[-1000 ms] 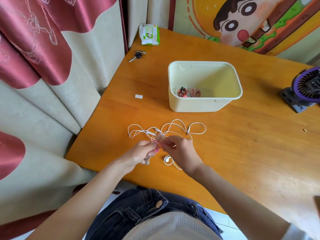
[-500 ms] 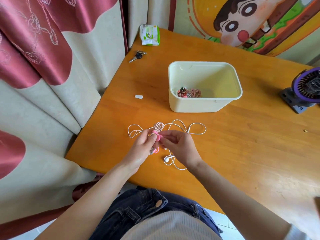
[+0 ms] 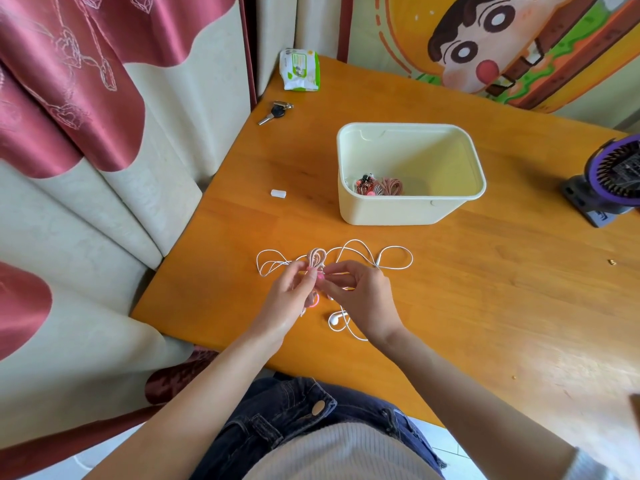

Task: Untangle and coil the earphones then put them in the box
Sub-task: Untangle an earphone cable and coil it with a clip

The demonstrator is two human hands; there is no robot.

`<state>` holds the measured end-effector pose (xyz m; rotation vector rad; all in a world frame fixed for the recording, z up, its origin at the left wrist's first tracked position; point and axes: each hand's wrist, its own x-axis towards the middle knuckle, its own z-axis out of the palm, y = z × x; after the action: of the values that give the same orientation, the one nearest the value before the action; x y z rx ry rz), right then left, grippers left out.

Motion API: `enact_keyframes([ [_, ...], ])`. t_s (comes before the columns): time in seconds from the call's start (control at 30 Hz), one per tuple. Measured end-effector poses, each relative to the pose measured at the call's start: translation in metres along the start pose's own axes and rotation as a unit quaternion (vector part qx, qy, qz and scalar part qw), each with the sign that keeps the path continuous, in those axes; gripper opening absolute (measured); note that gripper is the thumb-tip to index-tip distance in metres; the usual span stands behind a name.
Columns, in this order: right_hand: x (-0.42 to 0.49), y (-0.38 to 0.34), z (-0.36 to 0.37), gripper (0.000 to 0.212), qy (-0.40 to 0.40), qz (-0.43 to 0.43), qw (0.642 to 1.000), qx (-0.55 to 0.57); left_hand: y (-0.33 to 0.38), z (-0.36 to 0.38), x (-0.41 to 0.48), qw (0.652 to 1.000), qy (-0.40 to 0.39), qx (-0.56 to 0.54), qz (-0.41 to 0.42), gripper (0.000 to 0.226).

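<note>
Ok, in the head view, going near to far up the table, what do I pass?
White earbud → pink earphone coil → box → keys → wipes pack.

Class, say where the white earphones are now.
Head view: the white earphones lie on the table, between the cream box and the near edge, partly under the left hand and right hand.
</note>
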<state>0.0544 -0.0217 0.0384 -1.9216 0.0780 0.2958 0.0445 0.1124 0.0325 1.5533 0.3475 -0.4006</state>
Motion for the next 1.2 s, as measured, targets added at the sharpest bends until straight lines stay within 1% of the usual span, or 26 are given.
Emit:
enact_keyframes([
  [0.07,-0.001,0.0,-0.001,0.015,-0.027,-0.013,0.999,-0.018,-0.001,-0.004,0.001,1.0,0.001,0.025,0.007,0.015],
  [0.13,0.001,0.001,-0.005,0.02,-0.038,-0.025,0.998,-0.051,-0.002,-0.009,0.002,0.997,-0.016,0.074,0.013,0.015],
  [0.2,0.006,0.001,-0.008,0.033,-0.044,-0.026,0.996,-0.067,-0.002,-0.016,0.004,0.99,-0.03,0.139,0.017,0.016],
  [0.23,0.008,0.002,-0.009,0.038,-0.062,-0.024,0.994,-0.087,-0.001,-0.018,0.003,0.983,-0.037,0.178,0.022,0.016],
  [0.27,0.01,0.001,-0.01,0.037,-0.091,-0.023,0.989,-0.113,-0.001,-0.018,0.003,0.977,-0.044,0.209,0.03,0.016],
  [0.33,0.012,0.0,-0.011,0.021,-0.137,-0.02,0.981,-0.137,0.002,-0.017,0.001,0.968,-0.057,0.24,0.041,0.017],
  [0.37,0.012,-0.001,-0.011,0.015,-0.141,-0.018,0.981,-0.133,0.003,-0.017,0.0,0.966,-0.061,0.247,0.041,0.018],
  [0.47,0.013,-0.004,-0.014,0.007,-0.123,-0.021,0.986,-0.112,0.005,-0.02,0.0,0.97,-0.058,0.231,0.038,0.016],
  [0.63,0.011,-0.007,-0.011,0.007,-0.105,-0.002,0.991,-0.085,0.004,-0.022,0.002,0.958,-0.038,0.28,0.058,0.014],
  [0.7,0.01,-0.008,-0.011,0.006,-0.084,-0.002,0.993,-0.085,0.003,-0.022,0.005,0.965,-0.019,0.256,0.056,0.007],
  [0.73,0.01,-0.007,-0.013,0.006,-0.07,-0.005,0.994,-0.089,0.004,-0.023,0.006,0.977,0.001,0.208,0.045,0.012],
  [0.77,0.011,-0.007,-0.016,0.007,-0.058,-0.01,0.994,-0.092,0.005,-0.024,0.007,0.99,0.029,0.134,0.025,0.019],
  [0.8,0.012,-0.007,-0.019,0.007,-0.049,-0.016,0.994,-0.097,0.008,-0.027,0.007,0.996,0.061,0.062,0.006,0.026],
  [0.83,0.014,-0.007,-0.022,0.007,-0.046,-0.018,0.994,-0.098,0.01,-0.032,0.007,0.995,0.089,0.033,0.004,0.03],
  [0.87,0.015,-0.007,-0.025,0.006,-0.048,-0.018,0.994,-0.097,0.012,-0.036,0.007,0.994,0.098,0.048,0.016,0.032],
  [0.9,0.015,-0.007,-0.026,0.005,-0.052,-0.018,0.994,-0.095,0.014,-0.038,0.007,0.992,0.083,0.083,0.034,0.033],
  [0.97,0.014,-0.01,-0.024,0.003,-0.071,-0.019,0.993,-0.089,0.017,-0.037,0.006,0.986,0.007,0.147,0.076,0.033],
  [1.03,0.013,-0.016,-0.021,0.008,-0.099,-0.028,0.991,-0.082,0.018,-0.03,0.005,0.977,-0.042,0.183,0.098,0.027],
  [1.1,0.013,-0.02,-0.019,0.014,-0.116,-0.026,0.991,-0.065,0.017,-0.025,0.005,0.971,-0.054,0.204,0.114,0.013],
  [1.13,0.014,-0.021,-0.02,0.012,-0.118,-0.017,0.992,-0.052,0.018,-0.024,0.006,0.97,-0.057,0.202,0.121,0.008],
  [1.2,0.015,-0.022,-0.021,0.006,-0.115,0.002,0.993,-0.03,0.018,-0.026,0.006,0.972,-0.056,0.187,0.132,0.006],
])
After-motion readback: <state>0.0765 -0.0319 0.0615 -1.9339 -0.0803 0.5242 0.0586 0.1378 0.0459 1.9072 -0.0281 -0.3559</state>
